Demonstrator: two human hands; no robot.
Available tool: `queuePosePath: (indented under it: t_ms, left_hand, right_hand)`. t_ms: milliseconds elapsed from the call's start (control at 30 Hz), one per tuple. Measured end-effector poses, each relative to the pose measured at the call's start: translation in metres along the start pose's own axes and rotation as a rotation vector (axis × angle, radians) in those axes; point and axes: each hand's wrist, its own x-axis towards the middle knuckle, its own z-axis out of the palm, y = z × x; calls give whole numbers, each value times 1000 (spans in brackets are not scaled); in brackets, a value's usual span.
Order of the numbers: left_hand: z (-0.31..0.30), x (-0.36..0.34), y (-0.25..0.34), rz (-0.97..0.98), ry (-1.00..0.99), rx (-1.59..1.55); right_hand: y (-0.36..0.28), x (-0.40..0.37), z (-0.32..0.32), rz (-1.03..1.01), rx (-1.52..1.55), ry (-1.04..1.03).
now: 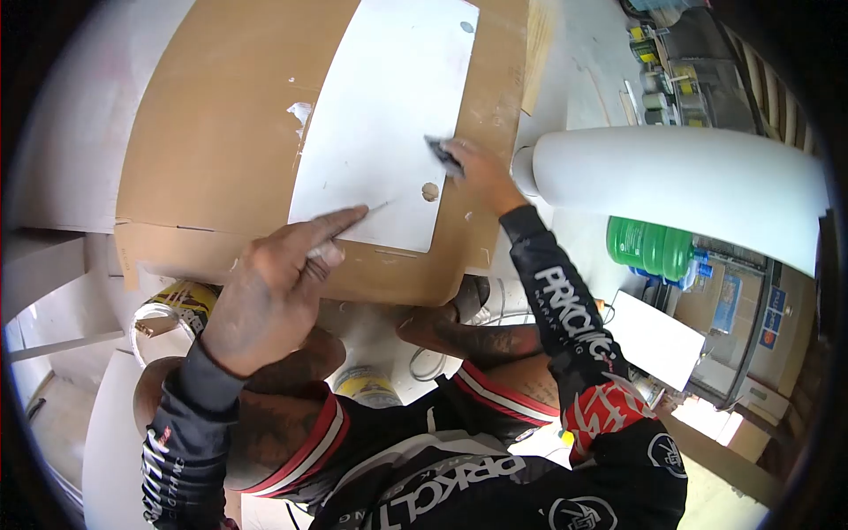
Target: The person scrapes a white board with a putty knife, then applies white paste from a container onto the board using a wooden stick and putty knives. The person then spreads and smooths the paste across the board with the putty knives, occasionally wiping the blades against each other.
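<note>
A long white panel [380,115] lies on brown cardboard [212,115]. It has a round brownish hole or recess [430,192] near its lower right and a grey round spot [467,27] at its upper right corner. My right hand [480,172] is closed on a dark, motion-blurred tool [443,155] at the panel's right side, just above the recess. Over the panel's lower left edge, my left hand [287,278] grips a thin tool [378,208], its narrow tip pointing to the right, its handle mostly hidden by the fingers.
Paint buckets stand below the cardboard, one at left [177,309] and one between my legs [367,387]. At right are a large white cylindrical object [671,177], a green water bottle [649,247], a white board [654,340] and shelves with cans [655,102]. A cable loops near my knee.
</note>
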Motion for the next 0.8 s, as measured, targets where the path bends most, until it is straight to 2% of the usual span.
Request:
queuePosePath:
  t_ms: [67,100,133,200,233,267,300,333,367,433,467,500,533,567,600,633,667,700,733,767,800]
  left_hand:
    - [8,0,-2,-38,214,-241]
    - [2,1,4,-150,198,-220]
    - [1,1,3,-130,194,-205]
    - [10,3,-8,-328,332,-724]
    - [19,7,-12,-288,407,-1065]
    - [16,8,-4,-272,404,-1046]
    - [13,6,5,-434,325,-1197]
    - [12,2,11,-605,242,-1341]
    - [18,-4,8,-461,229,-1261]
    - [21,-5,18,-442,164,-1255]
    - [21,-6,20,-428,109,-1269]
    - [22,-8,15,-8,80,-708]
    - [14,-8,10,-5,74,-691]
    - [3,-5,10,67,63,-1086]
    - [-9,-2,10,141,48,-1482]
    - [-27,-1,14,6,206,-1440]
    - [-44,1,14,-129,362,-1386]
    - [-52,2,6,-59,401,-1356]
    - [-55,6,10,-119,480,-1359]
    - [-56,9,3,-175,519,-1382]
    - [-55,9,-3,-235,556,-1400]
  right_hand:
    - [-17,-29,15,-14,20,32]
    - [-24,-40,15,-34,42,49]
    - [-30,-51,12,-30,37,73]
    - [-49,-70,3,45,67,-64]
    - [-61,-78,-3,45,70,-37]
    - [-89,-80,-25,60,272,162]
    - [-117,-85,-45,75,478,358]
    - [-147,-90,-60,68,560,450]
    - [-172,-92,-69,59,641,544]
    - [-199,-92,-67,-196,809,619]
    - [-204,-87,-59,-197,816,640]
    - [-206,-81,-47,-270,735,604]
    - [-203,-74,-35,-340,652,566]
    - [-186,-70,-23,-341,659,580]
    - [-156,-66,-11,-336,450,350]
    - [-129,-58,-7,-322,241,122]
    - [-105,-44,-10,-224,198,116]
    - [-74,-23,-14,-132,157,102]
    - [-29,10,-2,-142,113,246]
    - [2,43,-20,-88,287,271]
    - [35,74,-32,-141,92,365]
